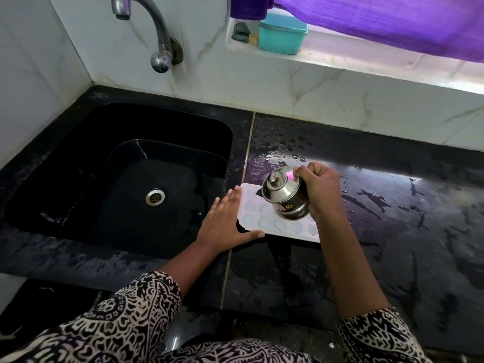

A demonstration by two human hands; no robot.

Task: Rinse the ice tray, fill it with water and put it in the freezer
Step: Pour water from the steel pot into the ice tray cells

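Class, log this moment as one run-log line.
left hand touches tray | right hand tilts pot over tray | tray on counter beside sink

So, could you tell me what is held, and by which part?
Right hand grips the steel pot by its side; left hand touches the ice tray edge.

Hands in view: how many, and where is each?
2. The left hand rests flat against the left end of the white ice tray on the counter; the right hand grips a tilted steel pot above the tray. No other is likely hidden.
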